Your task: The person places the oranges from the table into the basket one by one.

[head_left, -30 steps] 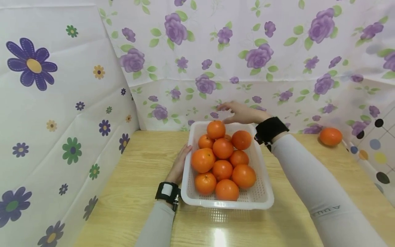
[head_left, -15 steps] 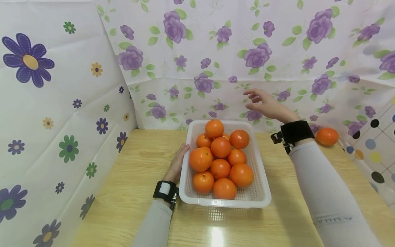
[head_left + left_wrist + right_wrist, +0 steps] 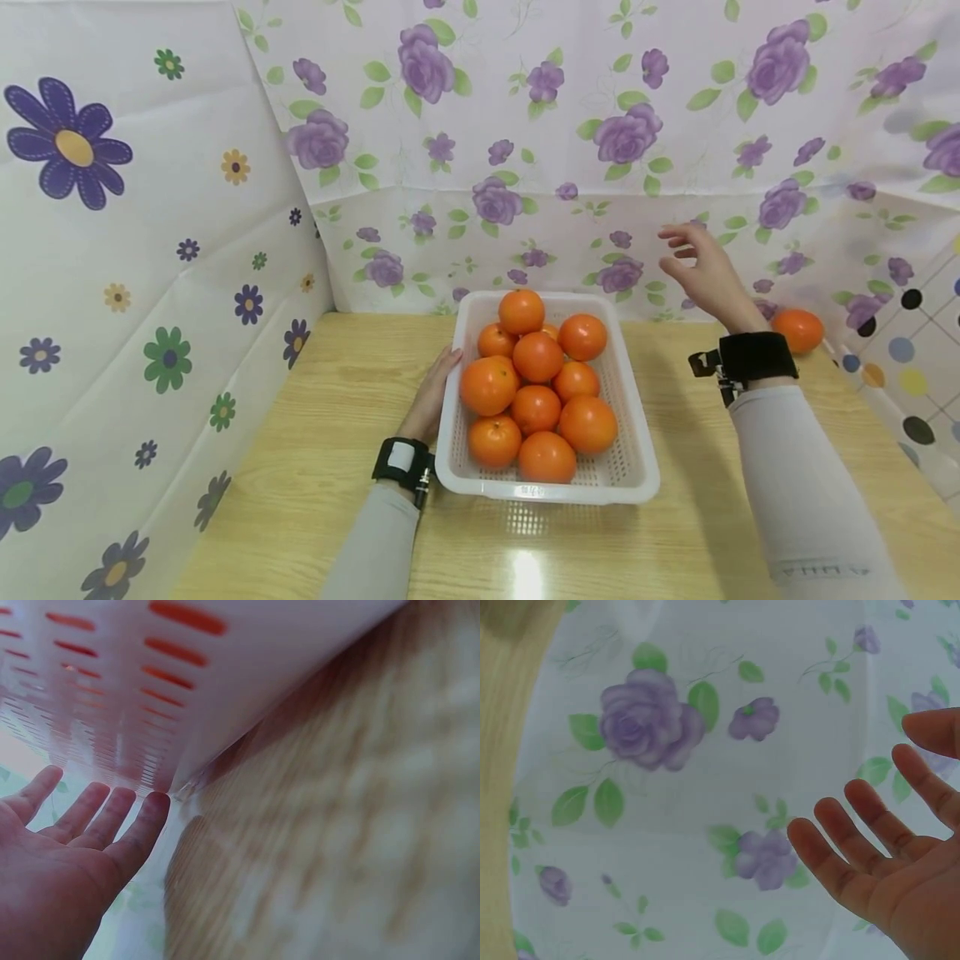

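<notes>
A white plastic basket [image 3: 637,433] with slotted walls stands on the table, filled with a heap of orange round fruits [image 3: 536,408] that look like oranges. Against its left side rests my left hand [image 3: 431,400], fingers fairly straight; the left wrist view shows the fingertips [image 3: 155,806] right at the slotted wall. My right hand [image 3: 701,271] is raised in the air to the right of the basket, in front of the flowered cloth, fingers loosely bent and holding nothing. Behind the right wrist, a single orange fruit [image 3: 798,331] lies on the table, partly overlapped by the wrist strap.
The wooden table [image 3: 330,417] extends on both sides of the basket. A white cloth with purple roses [image 3: 495,125] hangs behind it. On the left is a sheet with printed daisies [image 3: 168,358], on the right a dotted, tile-patterned sheet [image 3: 915,383].
My right hand has moved from over the basket's far edge rightward, toward the lone orange fruit. The left hand and the basket's fruit stay as they were; the head view shifted slightly.
</notes>
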The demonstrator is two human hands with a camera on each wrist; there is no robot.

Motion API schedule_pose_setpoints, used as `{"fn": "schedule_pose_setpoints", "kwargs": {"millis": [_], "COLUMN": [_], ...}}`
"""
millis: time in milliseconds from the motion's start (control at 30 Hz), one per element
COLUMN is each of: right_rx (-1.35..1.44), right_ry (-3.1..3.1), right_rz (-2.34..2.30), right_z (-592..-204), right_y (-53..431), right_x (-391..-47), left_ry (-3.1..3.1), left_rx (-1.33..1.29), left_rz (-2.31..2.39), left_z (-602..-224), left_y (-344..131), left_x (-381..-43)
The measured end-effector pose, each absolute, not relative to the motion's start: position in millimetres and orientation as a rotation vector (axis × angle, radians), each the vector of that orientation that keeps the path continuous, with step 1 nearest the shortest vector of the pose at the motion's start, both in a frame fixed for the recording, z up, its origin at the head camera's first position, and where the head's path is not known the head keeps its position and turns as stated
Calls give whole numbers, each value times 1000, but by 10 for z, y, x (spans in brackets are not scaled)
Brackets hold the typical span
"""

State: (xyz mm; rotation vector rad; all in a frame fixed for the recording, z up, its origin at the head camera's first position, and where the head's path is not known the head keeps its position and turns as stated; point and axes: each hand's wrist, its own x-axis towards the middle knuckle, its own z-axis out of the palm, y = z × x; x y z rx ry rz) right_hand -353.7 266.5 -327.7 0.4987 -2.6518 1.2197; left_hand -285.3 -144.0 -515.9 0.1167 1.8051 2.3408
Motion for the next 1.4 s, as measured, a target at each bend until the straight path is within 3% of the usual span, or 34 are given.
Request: {"fn": "schedule_pose_setpoints", "kwargs": {"millis": [433, 1000, 1400], "right_rx": [248, -183, -217], "right_ry": [-2600, -2776, -2884], "right_rz": [1259, 1008, 841], "right_z": [-3778, -4396, -4663], "right_y": [3259, 4536, 4746], "right_x": [-3561, -3713, -3767], "left_ry": [1757, 1799, 1809], "left_rx": [151, 54, 44], "left_rz": [2367, 2333, 2341], "left_z": [-5179, -5157, -5179], "left_y": [-1456, -1440, -1447], "left_x": [-2870, -2856, -2856]}}
